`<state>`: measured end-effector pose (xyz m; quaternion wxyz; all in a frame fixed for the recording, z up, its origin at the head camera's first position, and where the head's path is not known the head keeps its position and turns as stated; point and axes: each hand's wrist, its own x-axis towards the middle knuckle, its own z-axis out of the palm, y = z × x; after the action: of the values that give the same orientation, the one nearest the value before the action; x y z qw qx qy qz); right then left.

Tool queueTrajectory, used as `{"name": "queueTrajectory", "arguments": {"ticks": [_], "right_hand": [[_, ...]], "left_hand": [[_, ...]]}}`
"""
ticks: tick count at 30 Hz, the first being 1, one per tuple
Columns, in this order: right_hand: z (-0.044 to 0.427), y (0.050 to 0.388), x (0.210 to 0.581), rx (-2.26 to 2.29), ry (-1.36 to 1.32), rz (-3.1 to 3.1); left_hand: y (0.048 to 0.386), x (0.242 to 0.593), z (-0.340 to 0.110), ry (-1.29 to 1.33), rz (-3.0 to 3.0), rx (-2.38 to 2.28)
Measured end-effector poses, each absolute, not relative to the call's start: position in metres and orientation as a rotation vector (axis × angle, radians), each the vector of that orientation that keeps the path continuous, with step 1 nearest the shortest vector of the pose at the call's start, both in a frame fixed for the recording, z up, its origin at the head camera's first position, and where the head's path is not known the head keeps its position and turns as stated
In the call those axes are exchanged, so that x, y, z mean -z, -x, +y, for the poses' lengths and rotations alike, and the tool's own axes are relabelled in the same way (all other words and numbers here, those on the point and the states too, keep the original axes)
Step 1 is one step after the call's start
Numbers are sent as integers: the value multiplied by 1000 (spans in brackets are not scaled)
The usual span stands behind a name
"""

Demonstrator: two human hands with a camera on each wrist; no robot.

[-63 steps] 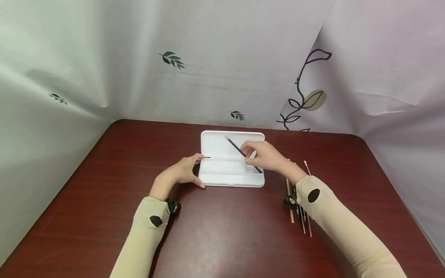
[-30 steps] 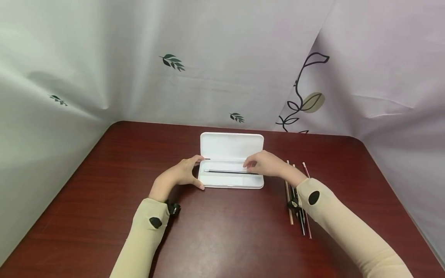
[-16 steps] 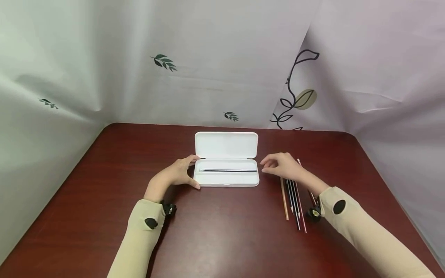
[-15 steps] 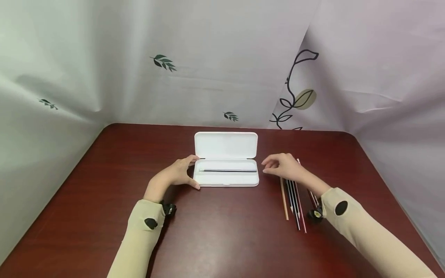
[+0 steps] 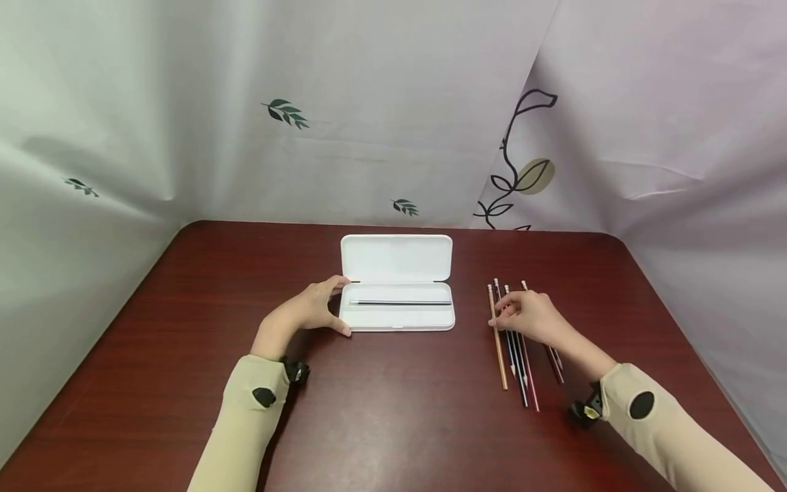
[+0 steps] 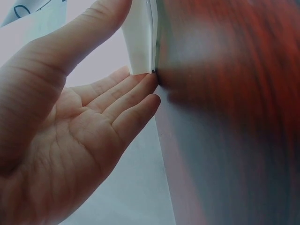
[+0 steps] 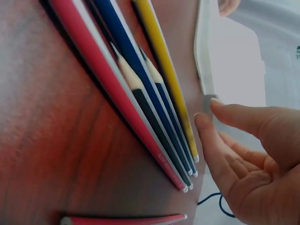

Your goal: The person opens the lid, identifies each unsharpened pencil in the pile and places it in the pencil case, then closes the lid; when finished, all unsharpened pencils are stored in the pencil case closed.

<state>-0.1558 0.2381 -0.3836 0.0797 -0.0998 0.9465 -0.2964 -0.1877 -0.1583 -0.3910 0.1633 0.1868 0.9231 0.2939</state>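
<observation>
In the head view, a white pencil case [image 5: 396, 318] lies with its lid [image 5: 396, 258] folded back, a dark pencil [image 5: 402, 303] lengthwise inside. My left hand [image 5: 309, 305] holds the case's left end, thumb at the front corner and fingers at the hinge corner. My right hand [image 5: 530, 316] hovers over the upper part of the loose pencils. In the right wrist view, its thumb and index fingertips are near each other beside the yellow pencil [image 7: 168, 70], holding nothing. Next to that pencil lie blue [image 7: 126, 42], black [image 7: 154, 119] and red [image 7: 112, 84] ones.
Another dark red pencil [image 5: 556, 365] lies apart, right of the group, partly hidden by my right hand. The brown wooden table [image 5: 393, 410] has a pale leaf-patterned sheet [image 5: 344, 150] behind it and at its sides.
My right hand laid the dark pencil in the case, let go and moved right and nearer to me, over the loose pencils. My left hand stays on the case. The view has shifted slightly.
</observation>
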Motion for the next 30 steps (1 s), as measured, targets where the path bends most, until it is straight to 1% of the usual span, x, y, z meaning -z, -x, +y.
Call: {"name": "queueTrajectory", "arguments": {"ticks": [7, 17, 30], "right_hand": [[228, 148, 388, 840, 274, 2847], [214, 150, 392, 719, 294, 2837], [210, 159, 387, 881, 176, 2598]], "left_hand": [[189, 392, -159, -538, 2629, -838], [190, 394, -159, -575, 2647, -857], [188, 392, -158, -565, 2646, -857]]}}
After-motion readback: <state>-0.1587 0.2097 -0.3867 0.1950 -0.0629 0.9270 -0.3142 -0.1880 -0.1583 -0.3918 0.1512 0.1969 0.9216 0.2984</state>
